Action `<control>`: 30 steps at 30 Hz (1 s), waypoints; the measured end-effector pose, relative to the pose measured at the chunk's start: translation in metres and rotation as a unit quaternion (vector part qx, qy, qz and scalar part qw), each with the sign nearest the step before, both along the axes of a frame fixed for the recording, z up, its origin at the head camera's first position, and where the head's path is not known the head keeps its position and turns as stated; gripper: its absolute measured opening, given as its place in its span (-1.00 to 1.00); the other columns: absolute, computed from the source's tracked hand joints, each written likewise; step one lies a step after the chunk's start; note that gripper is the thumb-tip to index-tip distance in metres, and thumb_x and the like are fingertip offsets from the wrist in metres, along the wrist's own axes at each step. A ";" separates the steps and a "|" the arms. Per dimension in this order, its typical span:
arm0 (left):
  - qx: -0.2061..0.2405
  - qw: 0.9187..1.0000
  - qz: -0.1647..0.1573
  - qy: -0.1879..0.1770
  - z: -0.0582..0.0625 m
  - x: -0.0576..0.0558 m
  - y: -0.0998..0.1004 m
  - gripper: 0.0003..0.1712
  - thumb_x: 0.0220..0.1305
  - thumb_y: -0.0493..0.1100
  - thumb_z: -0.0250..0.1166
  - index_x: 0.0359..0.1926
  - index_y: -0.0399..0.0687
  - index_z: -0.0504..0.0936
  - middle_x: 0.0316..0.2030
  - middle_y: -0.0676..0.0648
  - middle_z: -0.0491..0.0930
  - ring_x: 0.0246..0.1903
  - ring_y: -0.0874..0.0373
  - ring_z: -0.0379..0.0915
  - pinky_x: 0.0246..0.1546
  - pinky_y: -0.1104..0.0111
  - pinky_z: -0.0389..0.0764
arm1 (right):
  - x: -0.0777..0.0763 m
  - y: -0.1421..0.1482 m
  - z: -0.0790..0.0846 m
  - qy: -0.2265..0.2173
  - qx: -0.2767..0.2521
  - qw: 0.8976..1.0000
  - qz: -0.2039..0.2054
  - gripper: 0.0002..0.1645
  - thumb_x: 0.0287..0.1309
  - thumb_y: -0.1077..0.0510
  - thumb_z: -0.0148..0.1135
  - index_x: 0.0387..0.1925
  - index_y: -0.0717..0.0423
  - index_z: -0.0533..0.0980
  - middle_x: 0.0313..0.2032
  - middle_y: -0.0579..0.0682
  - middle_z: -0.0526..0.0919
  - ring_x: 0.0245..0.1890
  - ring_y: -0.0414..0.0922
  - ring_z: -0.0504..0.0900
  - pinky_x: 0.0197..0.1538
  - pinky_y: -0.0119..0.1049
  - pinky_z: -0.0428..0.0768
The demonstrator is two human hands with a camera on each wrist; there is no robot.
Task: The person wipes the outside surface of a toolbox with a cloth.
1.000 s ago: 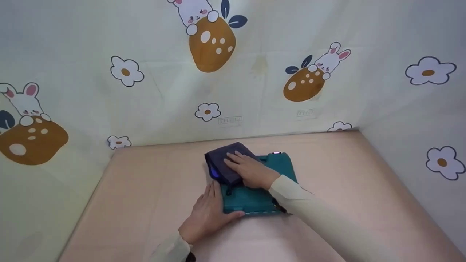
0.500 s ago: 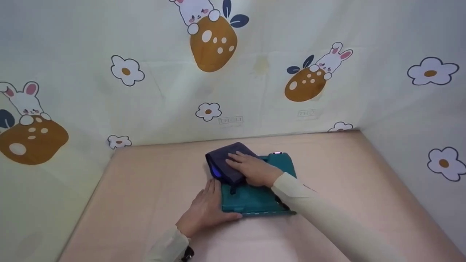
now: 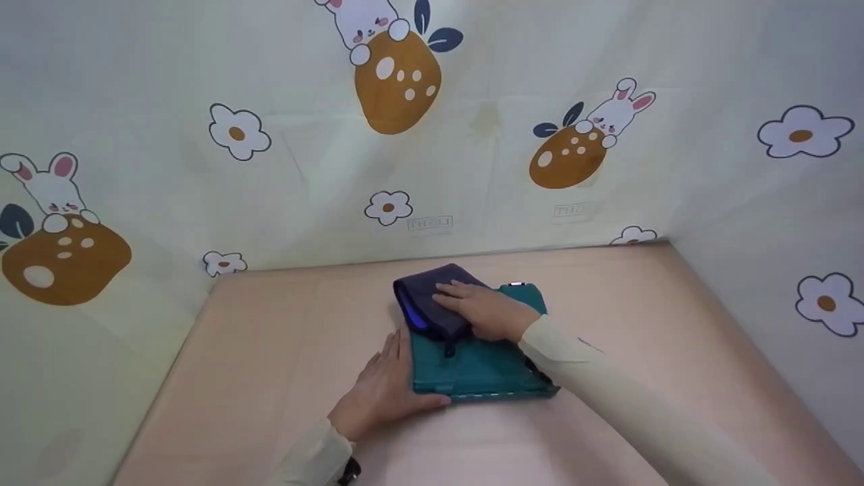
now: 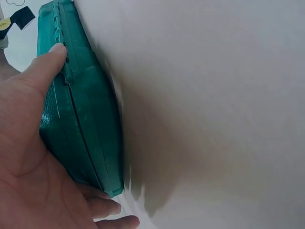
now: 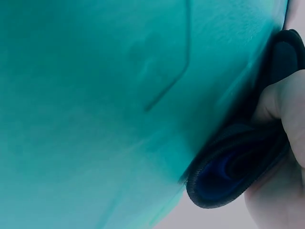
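Note:
A teal hard plastic case (image 3: 482, 371) lies flat on the table, its ridged edge facing me. My left hand (image 3: 378, 391) braces its near left corner, straight fingers along the left side and thumb on the near edge. In the left wrist view that thumb (image 4: 50, 64) touches the ridged seam. On the far left part of the case lies a folded dark navy cloth (image 3: 439, 297) with a blue inside and a small loop. My right hand (image 3: 493, 310) holds it from above. In the right wrist view the thumb tucks against the folded cloth (image 5: 214, 186).
The table (image 3: 270, 364) has a pale pink cover. A patterned sheet (image 3: 304, 182) with rabbits and flowers walls in the back and both sides. A dark band (image 3: 349, 470) is on my left wrist.
My right hand and the cloth have slid a little to the right over the case, and the case's near right corner now shows. My left hand stays at its corner.

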State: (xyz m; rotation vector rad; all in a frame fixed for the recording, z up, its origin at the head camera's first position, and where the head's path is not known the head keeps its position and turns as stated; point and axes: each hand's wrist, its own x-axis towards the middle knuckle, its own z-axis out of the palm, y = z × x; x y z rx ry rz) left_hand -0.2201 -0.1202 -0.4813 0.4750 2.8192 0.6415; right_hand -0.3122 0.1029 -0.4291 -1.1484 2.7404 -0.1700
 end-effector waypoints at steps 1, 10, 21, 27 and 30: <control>0.000 1.000 0.001 -0.002 0.000 0.000 0.000 0.63 -0.05 0.69 0.26 0.58 -0.34 -0.31 0.54 -0.41 -0.14 0.50 -0.25 -0.16 0.36 -0.18 0.08 | -0.001 0.002 0.000 -0.001 0.002 1.000 -0.002 -0.14 0.35 0.40 0.20 0.58 -0.05 0.18 0.56 -0.04 0.10 0.53 0.00 0.03 0.42 -0.02 0.14; -0.003 1.000 0.021 -0.014 0.000 0.002 0.001 0.65 -0.08 0.67 0.30 0.59 -0.30 -0.34 0.55 -0.39 -0.17 0.51 -0.26 -0.19 0.37 -0.17 0.07 | -0.008 0.017 0.001 0.012 0.030 0.999 -0.010 -0.25 0.37 0.43 0.16 0.52 0.07 0.28 0.49 0.04 0.27 0.50 0.05 0.13 0.42 -0.04 0.16; -0.003 0.999 0.031 -0.022 0.001 0.004 0.001 0.65 -0.08 0.66 0.31 0.59 -0.28 -0.35 0.55 -0.38 -0.18 0.51 -0.25 -0.18 0.38 -0.17 0.06 | -0.009 0.019 0.001 0.020 0.030 0.999 0.003 -0.27 0.33 0.46 0.15 0.49 0.13 0.31 0.47 0.09 0.29 0.48 0.06 0.17 0.43 -0.05 0.16; -0.006 0.999 0.036 -0.029 0.001 0.004 0.003 0.66 -0.10 0.67 0.31 0.60 -0.24 -0.36 0.55 -0.37 -0.18 0.51 -0.23 -0.17 0.39 -0.14 0.05 | -0.011 0.023 0.002 0.021 0.044 0.999 0.004 -0.27 0.33 0.45 0.17 0.49 0.12 0.31 0.47 0.09 0.29 0.48 0.06 0.18 0.41 -0.02 0.18; -0.012 0.999 0.035 -0.030 0.002 0.004 0.004 0.66 -0.11 0.68 0.30 0.60 -0.23 -0.36 0.56 -0.35 -0.18 0.52 -0.20 -0.18 0.40 -0.12 0.04 | -0.012 0.027 0.002 0.027 0.046 0.999 0.003 -0.28 0.35 0.44 0.17 0.49 0.11 0.32 0.46 0.08 0.30 0.47 0.07 0.20 0.40 0.00 0.20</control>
